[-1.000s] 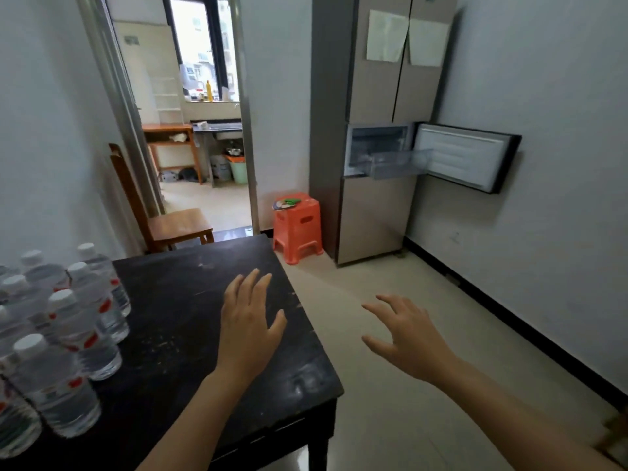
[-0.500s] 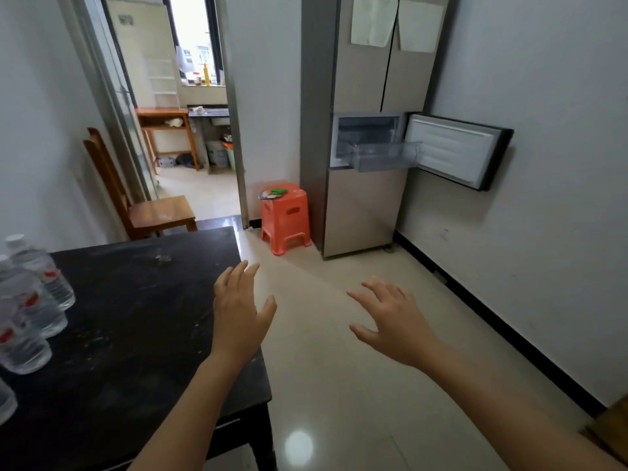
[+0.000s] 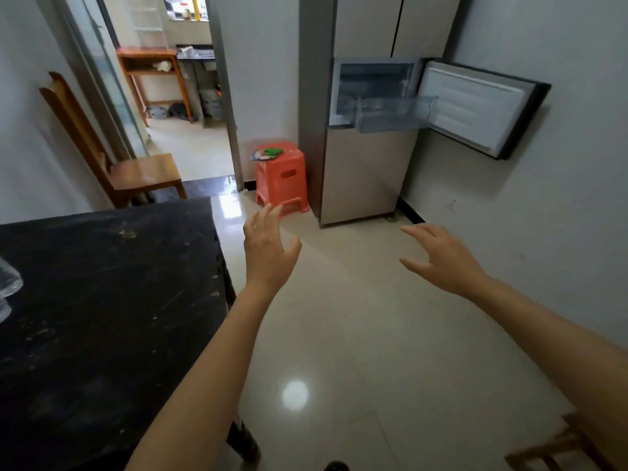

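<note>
Bench (image 3: 102, 300): the dark top fills the lower left, further left than before.
Fridge (image 3: 360, 171): against the far wall, nearer now, its small door (image 3: 475, 107) swung open to the right.
Drawer (image 3: 390, 113): clear, pulled out of the open compartment.
Left hand (image 3: 268, 256): grip open and empty, now past the bench edge, over the floor.
Right hand (image 3: 441, 260): grip open and empty, fingers spread.
Bottles (image 3: 8, 280): only a sliver remains at the left edge.
</note>
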Action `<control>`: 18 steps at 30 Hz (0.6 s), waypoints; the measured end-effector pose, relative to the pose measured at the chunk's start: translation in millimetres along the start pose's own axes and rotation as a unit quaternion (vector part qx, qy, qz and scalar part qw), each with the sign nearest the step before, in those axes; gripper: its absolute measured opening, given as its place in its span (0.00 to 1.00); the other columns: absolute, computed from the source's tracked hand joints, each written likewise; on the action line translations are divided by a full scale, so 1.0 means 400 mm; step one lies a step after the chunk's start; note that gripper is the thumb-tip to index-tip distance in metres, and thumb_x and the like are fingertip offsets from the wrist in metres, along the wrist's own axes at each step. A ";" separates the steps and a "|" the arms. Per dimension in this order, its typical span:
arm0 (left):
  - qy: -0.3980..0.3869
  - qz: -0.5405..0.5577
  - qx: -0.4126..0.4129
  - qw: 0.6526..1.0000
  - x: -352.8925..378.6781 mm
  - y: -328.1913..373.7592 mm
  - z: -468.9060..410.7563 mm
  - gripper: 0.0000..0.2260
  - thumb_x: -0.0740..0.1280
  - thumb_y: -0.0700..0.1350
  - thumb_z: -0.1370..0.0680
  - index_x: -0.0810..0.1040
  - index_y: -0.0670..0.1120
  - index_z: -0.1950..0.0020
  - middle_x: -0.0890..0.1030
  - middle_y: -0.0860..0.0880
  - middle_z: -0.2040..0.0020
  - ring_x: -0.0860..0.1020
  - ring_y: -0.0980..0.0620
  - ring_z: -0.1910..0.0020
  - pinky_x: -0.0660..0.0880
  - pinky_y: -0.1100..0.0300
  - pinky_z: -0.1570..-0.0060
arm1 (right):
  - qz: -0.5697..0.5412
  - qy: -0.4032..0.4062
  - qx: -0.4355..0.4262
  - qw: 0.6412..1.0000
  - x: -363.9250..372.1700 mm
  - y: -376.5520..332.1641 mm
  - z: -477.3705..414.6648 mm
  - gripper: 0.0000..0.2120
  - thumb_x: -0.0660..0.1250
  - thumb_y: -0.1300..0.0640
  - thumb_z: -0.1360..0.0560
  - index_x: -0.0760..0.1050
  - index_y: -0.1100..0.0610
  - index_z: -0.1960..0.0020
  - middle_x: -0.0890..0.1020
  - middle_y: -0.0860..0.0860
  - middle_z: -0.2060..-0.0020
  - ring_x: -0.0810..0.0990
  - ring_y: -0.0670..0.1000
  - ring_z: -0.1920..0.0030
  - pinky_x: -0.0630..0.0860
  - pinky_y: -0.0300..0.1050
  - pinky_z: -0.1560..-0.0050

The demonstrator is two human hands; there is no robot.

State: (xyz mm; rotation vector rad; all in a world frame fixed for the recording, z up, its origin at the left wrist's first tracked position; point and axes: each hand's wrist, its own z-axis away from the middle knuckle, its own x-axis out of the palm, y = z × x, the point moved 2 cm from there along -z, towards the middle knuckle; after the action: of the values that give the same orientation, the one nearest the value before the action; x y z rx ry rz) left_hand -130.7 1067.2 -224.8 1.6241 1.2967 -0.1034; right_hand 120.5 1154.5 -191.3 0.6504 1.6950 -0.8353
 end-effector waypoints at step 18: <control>-0.024 -0.055 0.055 0.997 0.458 0.235 -0.249 0.26 0.69 0.41 0.29 0.67 0.42 0.33 0.69 0.43 0.33 0.63 0.42 0.32 0.60 0.49 0.33 | 0.020 0.028 -0.017 0.999 -0.076 0.580 -0.282 0.28 0.65 0.47 0.26 0.62 0.53 0.29 0.69 0.54 0.34 0.66 0.53 0.33 0.63 0.49 0.35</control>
State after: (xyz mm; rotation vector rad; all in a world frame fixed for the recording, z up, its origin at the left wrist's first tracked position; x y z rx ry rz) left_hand -30.3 1272.6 -227.1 1.6310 1.3637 -0.2841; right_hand 241.9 1384.0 -190.7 0.6886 1.7367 -0.7645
